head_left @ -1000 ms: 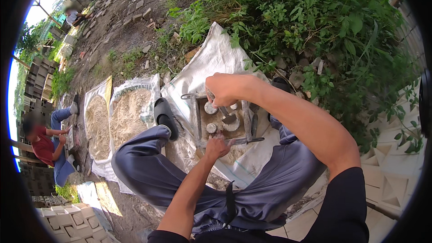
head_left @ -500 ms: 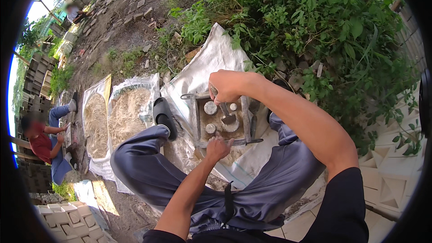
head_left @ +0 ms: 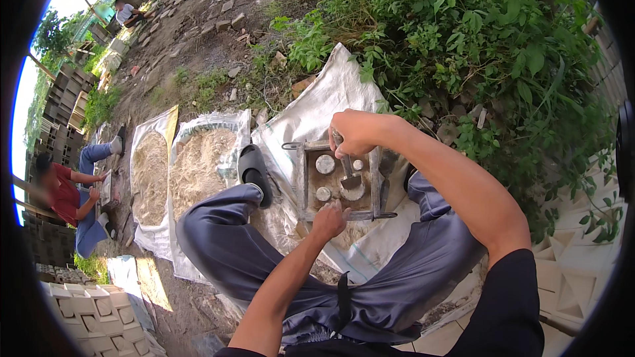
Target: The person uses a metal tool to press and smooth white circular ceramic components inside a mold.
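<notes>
Mainly the view has shifted | right hand [head_left: 350, 133] wrapped round small grey-bladed trowel [head_left: 350, 182], blade at large pale disc [head_left: 353, 194]; left hand [head_left: 329, 222] loosely spread at grey rectangular frame [head_left: 301, 185]'s near side | frame short of white woven sheet [head_left: 337, 86]'s far corner | likely trowelling; wants steady frame

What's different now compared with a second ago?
The view swung slightly left, so the scene sits farther right. The right hand shifted slightly right over the grey rectangular frame, uncovering a pale round disc. Nothing was released: it still grips the small grey trowel; the left hand stays at the frame's near edge.
</notes>
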`<action>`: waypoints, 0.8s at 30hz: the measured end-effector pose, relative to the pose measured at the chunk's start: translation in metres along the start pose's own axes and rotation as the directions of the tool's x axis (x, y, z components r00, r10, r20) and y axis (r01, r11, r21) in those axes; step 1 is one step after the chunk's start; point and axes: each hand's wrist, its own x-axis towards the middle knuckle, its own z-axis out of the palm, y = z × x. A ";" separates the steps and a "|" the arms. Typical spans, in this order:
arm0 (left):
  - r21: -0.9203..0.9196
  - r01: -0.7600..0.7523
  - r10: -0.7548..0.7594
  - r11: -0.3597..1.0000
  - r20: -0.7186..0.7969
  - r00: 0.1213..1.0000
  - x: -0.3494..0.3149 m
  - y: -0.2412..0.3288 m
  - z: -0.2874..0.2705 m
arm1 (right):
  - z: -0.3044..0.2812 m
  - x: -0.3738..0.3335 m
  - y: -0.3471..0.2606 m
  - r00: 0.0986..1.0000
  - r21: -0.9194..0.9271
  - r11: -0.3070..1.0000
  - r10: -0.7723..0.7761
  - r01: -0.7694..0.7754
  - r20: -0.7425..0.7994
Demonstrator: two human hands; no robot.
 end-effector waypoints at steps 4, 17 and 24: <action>-0.064 -0.096 0.078 0.993 -0.241 0.967 0.004 0.002 0.025 | 0.000 0.003 -0.009 1.000 -0.013 0.999 -0.029 0.030 0.010; 0.173 -0.093 0.076 0.981 0.098 0.992 0.013 -0.020 0.017 | 0.002 0.002 -0.013 1.000 -0.014 0.999 -0.029 0.029 0.009; 0.279 -0.005 0.003 0.960 0.009 1.000 0.011 -0.055 -0.052 | 0.002 0.006 -0.015 0.999 -0.025 0.998 -0.052 0.052 0.003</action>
